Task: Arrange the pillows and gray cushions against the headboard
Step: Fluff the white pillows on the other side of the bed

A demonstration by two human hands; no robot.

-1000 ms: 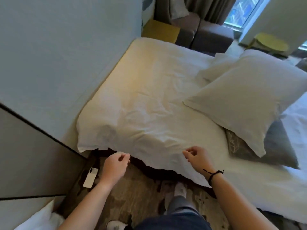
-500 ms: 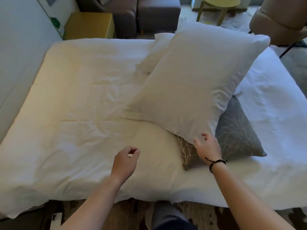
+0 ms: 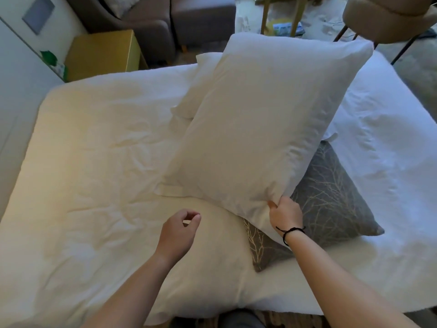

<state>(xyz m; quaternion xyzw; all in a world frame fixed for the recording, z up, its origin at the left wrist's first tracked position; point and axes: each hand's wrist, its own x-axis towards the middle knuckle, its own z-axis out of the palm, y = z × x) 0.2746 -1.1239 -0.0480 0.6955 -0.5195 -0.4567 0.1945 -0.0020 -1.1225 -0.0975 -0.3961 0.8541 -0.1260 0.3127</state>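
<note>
From my remote seat I note a bed [image 3: 99, 176] covered in white, creased cotton sheeting, warm yellow in tone on its left half and cooler bluish white on the right. On it lies a large white pillow [image 3: 267, 124], plump and roughly square, smooth cloth with soft folds gathered at its near corner; it lies on top of a gray cushion [image 3: 331, 200] of coarser weave printed with pale branch patterns, whose corners stick out to the right and below. A second white pillow [image 3: 201, 88] shows behind the large one, mostly hidden by it. The right hand [image 3: 285, 213] (a thin black cord sits at its wrist) has its fingers curled into the near corner of the large pillow, bunching the cloth. The left hand [image 3: 179, 229] hangs above the sheet with fingers loosely curled and thumb near the forefinger, holding nothing. Against the frame half a second ago, the right hand was only touching the pillow's lower edge with fingers spread; it has now closed on that corner, and the corner is lifted slightly off the cushion. The left hand has changed little. Beyond the far edge of the bed stand a yellow box-shaped side table [image 3: 104, 53] and a dark upholstered sofa [image 3: 165, 22]. I cannot tell where the headboard is.
</note>
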